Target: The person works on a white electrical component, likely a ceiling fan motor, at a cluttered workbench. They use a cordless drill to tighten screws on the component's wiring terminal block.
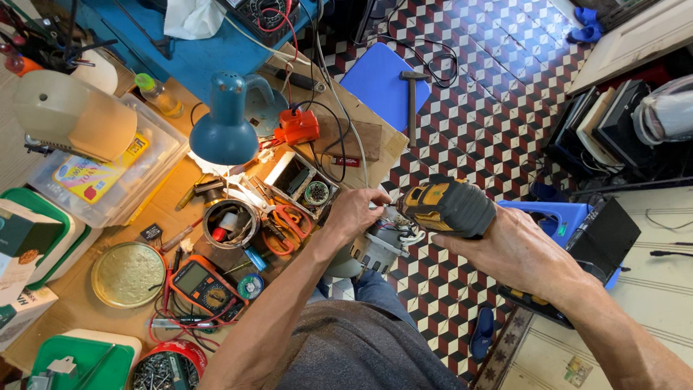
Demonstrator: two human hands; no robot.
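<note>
The small electric motor point(375, 242), grey-cased with a bundle of wires at its top, sits over the person's lap just off the near edge of the workbench point(79, 303); the left hand point(354, 211) pinches at those wires or a fitting among them, fingers curled together, though which exactly is hard to make out; the right hand point(523, 253) is wrapped tight round the grip of a yellow-and-black cordless driver point(447, 206), its nose laid against the motor's top. The step in hand looks like driving or loosening a screw on the motor housing; the next move would call for keeping the bit square and the motor steadied. On the workbench, beside the left forearm, lie an orange multimeter point(206, 285), red-handled pliers point(285, 224) and a blue desk lamp point(227, 126); a hammer point(411, 101) rests on a blue stool point(379, 83) beyond the far corner.
</note>
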